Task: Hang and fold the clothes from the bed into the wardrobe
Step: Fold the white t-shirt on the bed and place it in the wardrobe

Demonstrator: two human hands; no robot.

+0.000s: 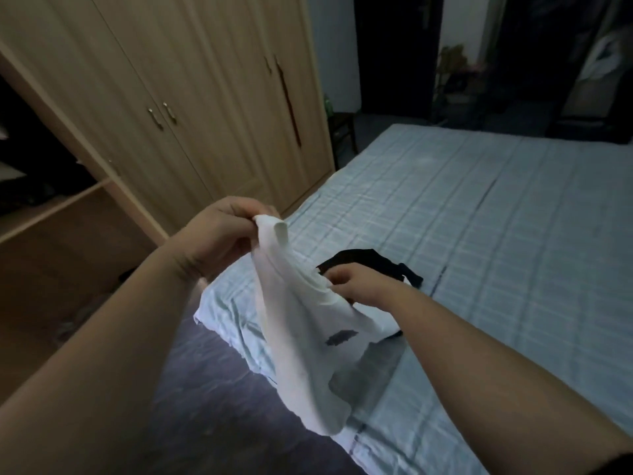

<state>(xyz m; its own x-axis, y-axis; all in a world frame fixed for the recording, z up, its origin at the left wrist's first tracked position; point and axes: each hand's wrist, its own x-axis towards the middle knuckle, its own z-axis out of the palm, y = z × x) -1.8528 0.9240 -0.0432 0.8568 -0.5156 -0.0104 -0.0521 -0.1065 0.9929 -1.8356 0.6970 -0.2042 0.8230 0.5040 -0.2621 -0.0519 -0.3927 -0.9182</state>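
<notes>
Fingers of my left hand [219,234] and right hand [346,279] pinch the limp white cotton shirt [301,337], whose hem below may snag the blue checked bedsheet [479,234].

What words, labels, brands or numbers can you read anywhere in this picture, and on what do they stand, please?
No text can be read.
The white garment, held by the left hand and right hand, bears a dark grey mark: too blurred to read.
The wardrobe doors and the bed sheet show no writing.
</notes>
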